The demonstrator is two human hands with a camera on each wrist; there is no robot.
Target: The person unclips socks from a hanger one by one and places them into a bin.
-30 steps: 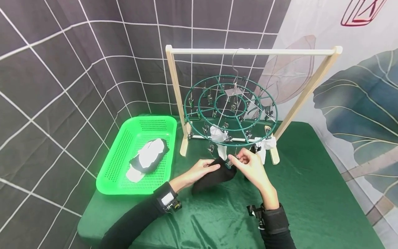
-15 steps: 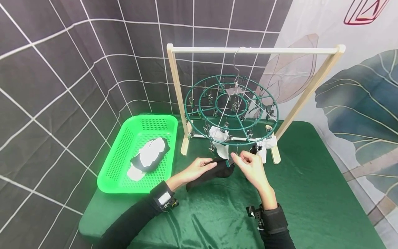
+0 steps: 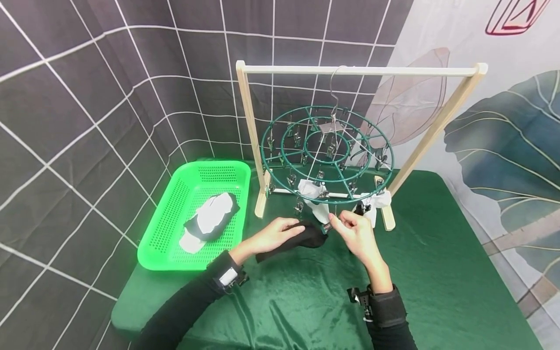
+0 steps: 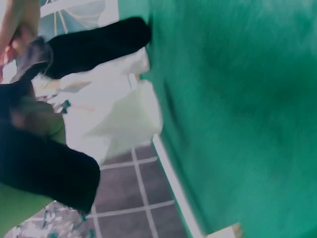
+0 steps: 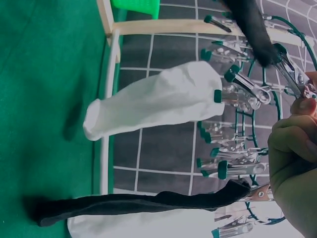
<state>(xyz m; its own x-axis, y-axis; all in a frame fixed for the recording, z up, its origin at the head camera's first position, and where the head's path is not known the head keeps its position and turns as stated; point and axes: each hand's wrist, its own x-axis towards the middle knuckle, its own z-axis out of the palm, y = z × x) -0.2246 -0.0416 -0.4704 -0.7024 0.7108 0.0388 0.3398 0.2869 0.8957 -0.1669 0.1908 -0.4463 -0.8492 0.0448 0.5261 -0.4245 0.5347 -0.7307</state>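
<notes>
left hand [image 3: 273, 234] fingers curled round black sock [image 3: 292, 241], raised to a clip [image 3: 326, 227]; right hand [image 3: 356, 232] fingers pinch that clip under drying ring [image 3: 327, 154].

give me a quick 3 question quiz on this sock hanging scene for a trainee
1. True or false: the left hand holds a black sock.
2. Multiple choice: the green basket sits where relative to the wooden rack? A) to its left B) to its right C) behind it
3. Fill in: the right hand pinches a ____ on the round green hanger.

Key
1. True.
2. A.
3. Clip; it grips the sock's end.
</notes>
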